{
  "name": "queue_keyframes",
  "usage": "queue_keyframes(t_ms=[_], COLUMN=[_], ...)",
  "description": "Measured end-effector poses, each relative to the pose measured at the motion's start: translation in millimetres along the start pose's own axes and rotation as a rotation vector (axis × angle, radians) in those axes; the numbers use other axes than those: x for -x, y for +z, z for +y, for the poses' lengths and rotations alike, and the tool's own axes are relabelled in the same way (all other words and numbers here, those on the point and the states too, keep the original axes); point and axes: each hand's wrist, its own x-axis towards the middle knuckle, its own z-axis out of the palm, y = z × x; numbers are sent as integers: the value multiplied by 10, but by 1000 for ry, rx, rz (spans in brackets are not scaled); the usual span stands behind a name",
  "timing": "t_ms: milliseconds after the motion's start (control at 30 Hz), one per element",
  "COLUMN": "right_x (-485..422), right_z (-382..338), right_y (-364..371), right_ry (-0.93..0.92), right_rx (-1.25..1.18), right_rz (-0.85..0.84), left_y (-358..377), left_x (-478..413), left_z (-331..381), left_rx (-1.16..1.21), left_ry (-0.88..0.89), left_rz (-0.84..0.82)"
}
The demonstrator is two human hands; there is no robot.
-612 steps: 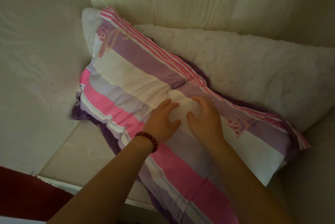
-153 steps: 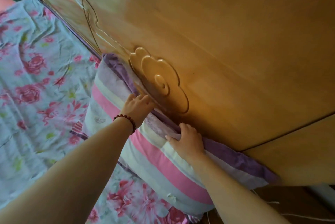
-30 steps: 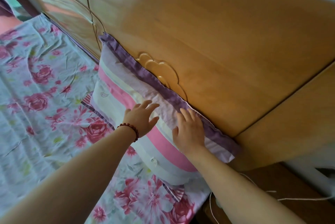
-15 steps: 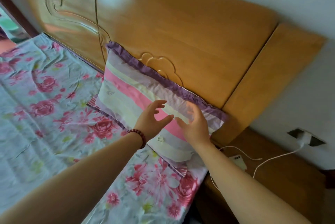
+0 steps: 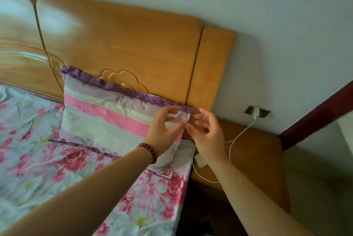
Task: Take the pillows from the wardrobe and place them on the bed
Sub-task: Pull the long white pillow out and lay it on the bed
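The pillow (image 5: pixel 107 119) lies on the bed (image 5: pixel 38 159), its purple top edge leaning against the headboard (image 5: pixel 124 44). The left grip (image 5: pixel 162 132), a bead bracelet (image 5: pixel 149 149) at its wrist, hovers over the pillow's right end, fingers loosely spread and holding nothing. The right grip (image 5: pixel 208 138) is just beside it, also spread and empty, above the nightstand (image 5: pixel 257 155), where a white cable (image 5: pixel 240 134) trails.

Rectangular fabric pillow (image 5: pixel 107 119): pink, lilac and pale yellow-green bands, dark purple frilled border. Cotton bed sheet (image 5: pixel 38 159): pale blue ground, pink-red rose print. Glossy wooden headboard (image 5: pixel 124 44): honey orange. Beaded wrist bracelet (image 5: pixel 149 148): dark red.
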Motion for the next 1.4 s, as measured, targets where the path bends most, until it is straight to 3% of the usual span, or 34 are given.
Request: queue_keyframes(t_ms=[533, 767, 1067, 1400], right_x=[251, 166, 134, 498], right_z=[78, 173, 343, 430], right_y=[-2084, -2930, -3754, -4580], right_ry=[31, 92, 125, 126], right_rx=[6, 2, -51, -80], right_rz=[523, 675, 859, 1210], left_y=[1899, 2813, 3883, 4942], left_x=[-154, -261, -198, 37], left_z=[1089, 1507, 1873, 2293], left_rx=[40, 64, 167, 210], left_ry=[183, 224, 196, 301], left_rz=[-374, -537, -722, -1019])
